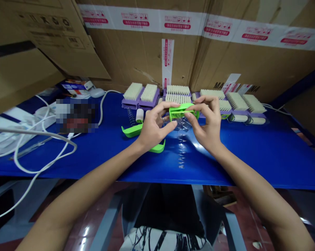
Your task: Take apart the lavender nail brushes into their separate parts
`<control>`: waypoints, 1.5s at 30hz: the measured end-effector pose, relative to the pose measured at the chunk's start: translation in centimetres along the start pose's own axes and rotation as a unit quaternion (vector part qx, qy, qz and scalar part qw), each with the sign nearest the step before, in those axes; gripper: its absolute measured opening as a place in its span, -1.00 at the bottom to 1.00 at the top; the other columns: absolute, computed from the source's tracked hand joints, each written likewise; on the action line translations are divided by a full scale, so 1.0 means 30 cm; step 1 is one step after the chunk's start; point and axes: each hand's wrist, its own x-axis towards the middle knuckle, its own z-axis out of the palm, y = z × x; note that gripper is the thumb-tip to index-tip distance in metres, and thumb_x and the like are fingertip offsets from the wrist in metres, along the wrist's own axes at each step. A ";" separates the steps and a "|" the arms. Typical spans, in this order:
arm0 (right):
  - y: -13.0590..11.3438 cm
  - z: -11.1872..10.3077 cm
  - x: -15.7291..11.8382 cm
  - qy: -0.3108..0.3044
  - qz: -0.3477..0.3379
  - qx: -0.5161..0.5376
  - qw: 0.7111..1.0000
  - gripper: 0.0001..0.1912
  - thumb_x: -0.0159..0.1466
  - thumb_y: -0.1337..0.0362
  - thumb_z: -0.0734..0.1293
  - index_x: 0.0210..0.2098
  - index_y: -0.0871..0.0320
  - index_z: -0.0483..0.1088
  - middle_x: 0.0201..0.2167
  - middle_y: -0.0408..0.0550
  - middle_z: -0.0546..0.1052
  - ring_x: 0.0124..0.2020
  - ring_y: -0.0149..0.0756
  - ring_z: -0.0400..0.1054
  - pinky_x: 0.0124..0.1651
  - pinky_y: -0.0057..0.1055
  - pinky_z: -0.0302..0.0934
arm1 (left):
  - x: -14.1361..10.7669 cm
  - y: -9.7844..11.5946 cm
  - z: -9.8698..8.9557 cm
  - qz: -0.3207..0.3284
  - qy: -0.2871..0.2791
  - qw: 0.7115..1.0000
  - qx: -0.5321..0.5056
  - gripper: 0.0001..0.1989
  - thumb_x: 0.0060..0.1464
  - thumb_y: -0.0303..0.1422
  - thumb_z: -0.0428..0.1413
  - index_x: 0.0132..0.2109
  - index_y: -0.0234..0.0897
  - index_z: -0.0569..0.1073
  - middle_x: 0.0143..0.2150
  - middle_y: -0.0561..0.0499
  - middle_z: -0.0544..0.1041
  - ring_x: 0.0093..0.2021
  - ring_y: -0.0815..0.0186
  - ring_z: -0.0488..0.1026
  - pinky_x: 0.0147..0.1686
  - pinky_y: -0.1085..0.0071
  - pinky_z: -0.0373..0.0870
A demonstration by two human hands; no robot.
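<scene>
Just above the blue table, both my hands hold a bright green plastic casing (183, 108) with a hollow inside. My left hand (157, 120) grips its left end between fingers and thumb. At the other end, my right hand (206, 120) has its fingers on the casing's top and front. A metal coil spring (182, 153) lies below the hands, near a clear plastic piece (182, 123) partly hidden behind them. By my left hand are a curved green strip (132, 131), another green strip (158, 147) partly under my wrist, a white roller (139, 115) and a dark spring (130, 116).
Several purple-based blocks with cream bristles (149, 93) line the back of the blue table (251, 153), with white rollers (238, 118) at the right. White cables (46, 167) loop across the left side. A cardboard wall (136, 59) stands behind.
</scene>
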 end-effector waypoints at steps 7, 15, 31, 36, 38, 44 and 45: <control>-0.045 0.033 -0.032 -0.033 0.050 0.060 0.996 -0.86 0.57 0.18 0.38 0.07 -0.01 0.40 0.09 0.08 0.60 0.10 -0.13 0.58 -0.17 -0.26 0.58 | -0.005 0.015 0.009 0.007 0.045 0.998 0.039 -0.73 0.31 -0.37 0.32 0.13 -0.12 0.69 0.13 -0.05 0.74 0.16 0.13 0.71 0.12 0.19 0.72; -0.040 0.019 -0.013 -0.061 0.021 0.068 0.996 -0.89 0.57 0.26 0.38 0.08 0.00 0.50 0.01 -0.01 0.71 0.04 -0.18 0.65 -0.05 -0.25 0.54 | -0.006 0.021 0.029 -0.003 0.078 0.996 0.041 -0.77 0.25 -0.40 0.39 0.04 -0.19 0.69 -0.04 -0.01 0.77 -0.05 0.26 0.75 -0.09 0.37 0.74; -0.047 -0.006 0.016 -0.077 0.076 0.140 0.984 -0.92 0.48 0.27 0.48 -0.04 0.04 0.63 -0.06 -0.02 0.70 0.00 -0.20 0.61 0.03 -0.22 0.53 | 0.002 0.013 0.024 0.057 0.077 0.994 0.054 -0.77 0.28 -0.27 0.47 0.04 -0.16 0.73 -0.04 0.00 0.77 -0.04 0.29 0.74 -0.01 0.39 0.71; -0.042 -0.010 0.022 -0.114 0.149 0.233 0.954 -0.80 0.40 0.27 0.53 0.01 0.03 0.67 0.00 -0.08 0.75 0.04 -0.21 0.65 0.06 -0.24 0.57 | 0.005 0.007 0.020 0.060 0.085 0.994 0.044 -0.75 0.23 -0.31 0.51 0.03 -0.15 0.74 -0.04 0.01 0.79 -0.06 0.30 0.76 -0.04 0.41 0.72; -0.043 -0.013 0.025 -0.119 0.166 0.249 0.947 -0.79 0.38 0.28 0.54 0.01 0.03 0.69 0.00 -0.10 0.77 -0.01 -0.24 0.66 0.02 -0.27 0.57 | 0.004 0.005 0.018 0.054 0.083 0.994 0.048 -0.75 0.23 -0.32 0.50 0.03 -0.16 0.74 -0.03 0.00 0.79 -0.04 0.27 0.77 -0.04 0.39 0.73; -0.064 -0.024 0.031 -0.113 0.166 0.215 0.956 -0.80 0.40 0.27 0.53 0.01 0.05 0.72 -0.02 -0.08 0.79 -0.03 -0.21 0.68 -0.03 -0.26 0.57 | -0.003 0.010 0.014 0.046 0.083 0.991 0.091 -0.73 0.25 -0.25 0.49 0.04 -0.19 0.73 -0.02 -0.03 0.80 -0.04 0.23 0.78 -0.05 0.33 0.76; -0.068 -0.027 0.031 -0.108 0.157 0.208 0.959 -0.80 0.41 0.27 0.53 0.01 0.06 0.72 -0.01 -0.07 0.79 -0.01 -0.20 0.68 -0.01 -0.25 0.57 | -0.004 0.013 0.015 0.046 0.080 0.991 0.097 -0.73 0.26 -0.23 0.48 0.05 -0.18 0.72 -0.01 -0.03 0.79 -0.04 0.22 0.77 -0.05 0.32 0.76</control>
